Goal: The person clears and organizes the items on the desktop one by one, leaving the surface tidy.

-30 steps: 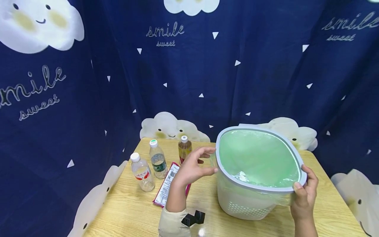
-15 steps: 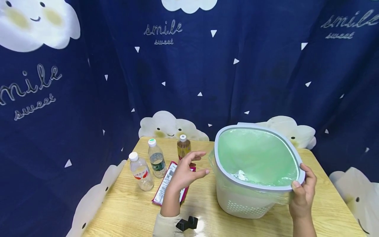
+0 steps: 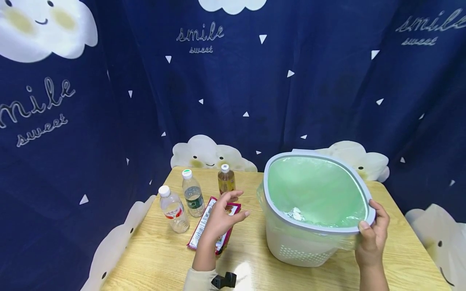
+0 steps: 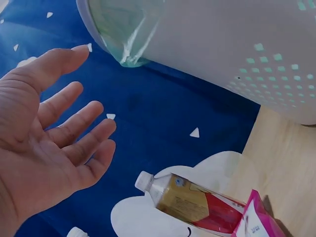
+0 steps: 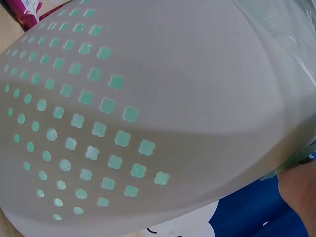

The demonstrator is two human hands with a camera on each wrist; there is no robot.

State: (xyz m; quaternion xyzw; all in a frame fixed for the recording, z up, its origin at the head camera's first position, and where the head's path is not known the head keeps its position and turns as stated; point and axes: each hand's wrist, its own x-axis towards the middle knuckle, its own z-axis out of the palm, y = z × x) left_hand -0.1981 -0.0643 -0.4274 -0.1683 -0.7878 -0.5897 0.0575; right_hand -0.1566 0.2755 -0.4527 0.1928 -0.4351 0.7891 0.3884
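Note:
A white plastic bin [image 3: 303, 248] with a grey rim and small holes low in its wall stands on the table, tilted toward me. Its green plastic bag liner [image 3: 316, 190] is folded out over the rim. At the rim's near right corner my right hand [image 3: 373, 238] grips with the thumb on top; only a part of that hand [image 5: 300, 192] shows in the right wrist view. Holding nothing, my left hand [image 3: 220, 218] hovers left of the bin, thumb and fingers apart. Beneath it lies a pink-edged snack packet [image 3: 200, 230], partly hidden by the hand.
Two clear bottles, one with a red label [image 3: 175, 214] and one with a green label [image 3: 193, 199], stand at the left of the wooden table [image 3: 145, 258]. A brown-drink bottle [image 3: 226, 180] stands behind the packet. A dark blue curtain [image 3: 233, 81] encloses the table.
My left hand has come away from the bin's left rim and moved left and slightly down, over the packet. The right hand keeps its hold on the rim.

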